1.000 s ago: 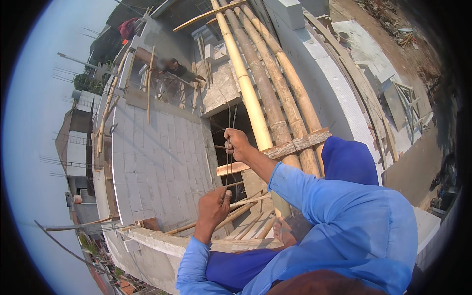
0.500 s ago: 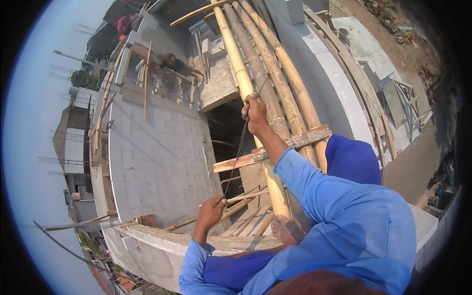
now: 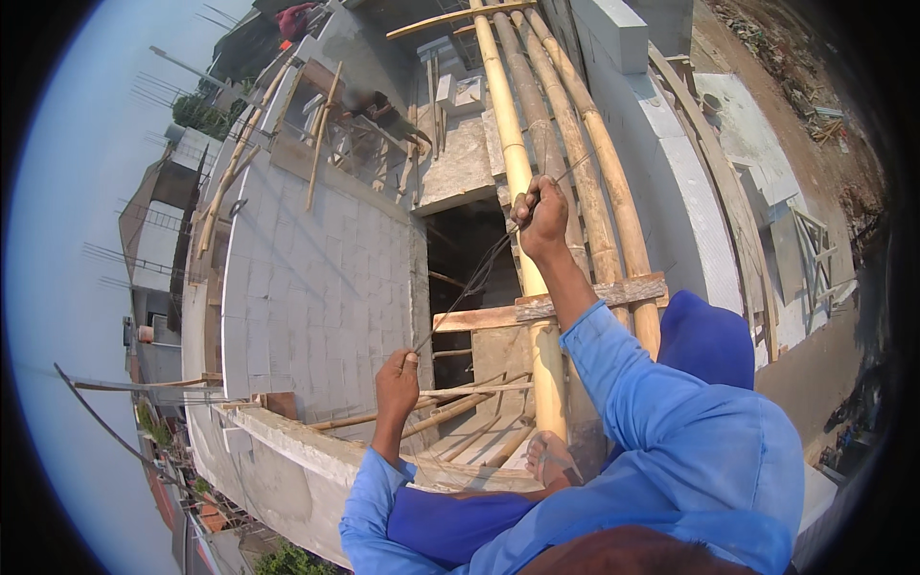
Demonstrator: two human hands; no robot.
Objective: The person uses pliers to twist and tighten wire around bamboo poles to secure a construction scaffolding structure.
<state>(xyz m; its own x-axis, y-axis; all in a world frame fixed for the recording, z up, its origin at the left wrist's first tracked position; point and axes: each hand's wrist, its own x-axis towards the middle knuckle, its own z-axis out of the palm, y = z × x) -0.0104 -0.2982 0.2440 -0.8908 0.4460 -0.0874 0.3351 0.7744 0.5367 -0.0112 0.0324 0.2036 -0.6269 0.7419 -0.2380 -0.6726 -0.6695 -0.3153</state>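
Observation:
My right hand (image 3: pixel 542 216) is closed on thin dark wire (image 3: pixel 476 278) just above a pale yellow bamboo pole (image 3: pixel 508 125). A short end of the wire sticks out beyond that fist, over the neighbouring poles. To the lower left, my left hand (image 3: pixel 396 383) pinches the other end, and the strands stretch slantwise between the two. Several browner bamboo poles (image 3: pixel 556 105) run alongside the yellow one. A rough wooden crosspiece (image 3: pixel 479 319) lies across them below my right hand. My bare foot (image 3: pixel 551 455) is at the pole's near end.
Below the wire is a dark opening (image 3: pixel 460 249) between a pale block wall (image 3: pixel 307 278) and the poles. Another person (image 3: pixel 388 120) bends beyond that wall. A white block wall (image 3: pixel 671 163) stands on the right. A concrete ledge (image 3: pixel 307 450) runs along the near left.
The view has shifted, so the scene sits farther right. My left hand has moved left and away from me, slanting the wire more. My right hand stays closed near the yellow pole.

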